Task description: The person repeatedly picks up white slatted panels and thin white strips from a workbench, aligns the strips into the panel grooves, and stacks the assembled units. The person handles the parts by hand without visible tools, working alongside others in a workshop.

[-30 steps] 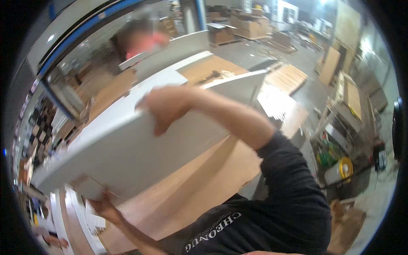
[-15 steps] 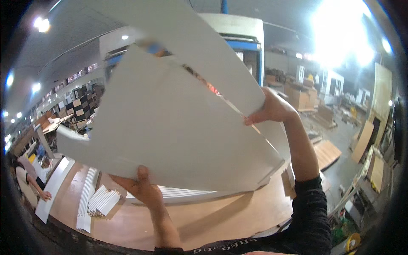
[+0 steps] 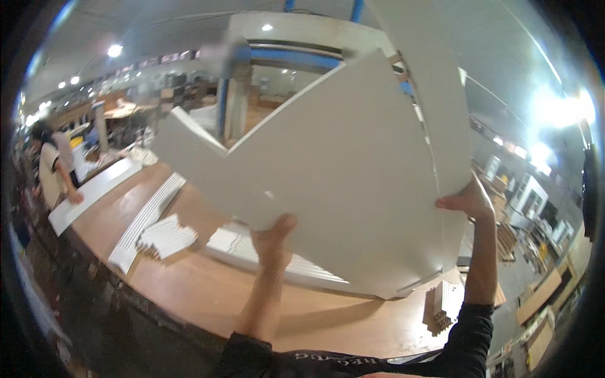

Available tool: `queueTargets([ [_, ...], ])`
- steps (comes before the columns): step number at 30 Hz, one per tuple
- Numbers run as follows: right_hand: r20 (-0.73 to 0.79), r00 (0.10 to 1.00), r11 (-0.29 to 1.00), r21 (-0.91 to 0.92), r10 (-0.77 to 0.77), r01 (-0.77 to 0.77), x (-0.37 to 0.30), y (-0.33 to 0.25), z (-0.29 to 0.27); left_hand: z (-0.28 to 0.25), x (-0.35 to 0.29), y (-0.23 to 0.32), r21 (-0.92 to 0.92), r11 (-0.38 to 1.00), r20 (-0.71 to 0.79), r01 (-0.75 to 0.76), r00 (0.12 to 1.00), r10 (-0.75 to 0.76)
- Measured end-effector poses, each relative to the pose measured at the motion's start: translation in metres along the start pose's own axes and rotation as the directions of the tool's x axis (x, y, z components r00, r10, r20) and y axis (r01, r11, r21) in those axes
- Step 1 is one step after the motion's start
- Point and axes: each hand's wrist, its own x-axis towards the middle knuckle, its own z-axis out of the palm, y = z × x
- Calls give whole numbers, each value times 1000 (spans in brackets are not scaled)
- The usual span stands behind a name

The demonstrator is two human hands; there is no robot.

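Note:
A large flat white panel (image 3: 328, 170) with a step-shaped cutout at its left end is held up, tilted, above the table. Along its right side runs a long white board (image 3: 441, 82), with a narrow gap between them; I cannot tell how they are joined. My left hand (image 3: 274, 242) grips the panel's lower left edge, thumb on the near face and fingers hidden behind. On the right edge, my right hand (image 3: 472, 201) is closed around the long board, thumb in front. The lower corner comes down near the tabletop; whether it touches is unclear.
On the wooden table (image 3: 195, 309) lie bundled white strips (image 3: 167, 236), longer strips (image 3: 148, 220), a stack (image 3: 236, 249) partly under the panel and another bundle (image 3: 449, 302) at right. A person (image 3: 53, 170) at far left touches a white board (image 3: 94, 195). A blue-trimmed frame (image 3: 296, 57) stands behind.
The panel and attached board have turned clockwise, so the long board stands more upright. Both hands keep their grip. My view has shifted, showing more of the table and the right-hand bundle.

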Motion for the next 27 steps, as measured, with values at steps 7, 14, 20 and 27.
queueTargets([
  [7,260,963,990,-131,77,-44,0,-38,90,-129,-28,-43,508,854,-191,-110,953,236],
  [14,523,839,795,-568,149,213,-36,48,220,-244,-111,-39,912,-216,-390,349,572,-722],
  [20,653,733,866,-463,192,186,-38,38,260,-218,-82,52,969,169,-200,183,975,94],
  [27,779,627,957,-191,11,220,-5,2,296,-209,-21,25,813,565,90,-139,989,115],
])
